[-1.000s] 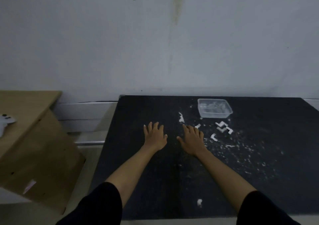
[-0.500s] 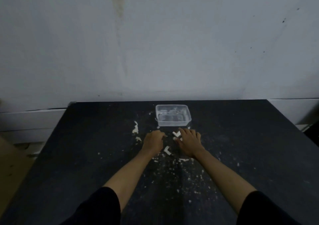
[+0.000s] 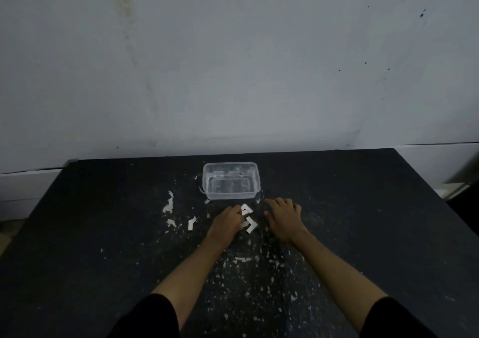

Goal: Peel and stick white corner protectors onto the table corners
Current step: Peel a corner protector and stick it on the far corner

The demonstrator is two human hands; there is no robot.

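Corner protectors (image 3: 251,225), white L-shaped pieces, lie on the black table (image 3: 103,234) between the left grip (image 3: 225,221), whose curled fingers meet them (whether it pinches one cannot be told), and the right grip (image 3: 283,218), loosely bent, holding nothing. Likely fault: a peeled sticky face gathers the white scraps (image 3: 242,259) strewn about, or a knuckle nudges the clear tub (image 3: 230,181) just behind. Bare table lies open to both sides; its far corners (image 3: 390,152) sit well apart, by the wall (image 3: 233,78).
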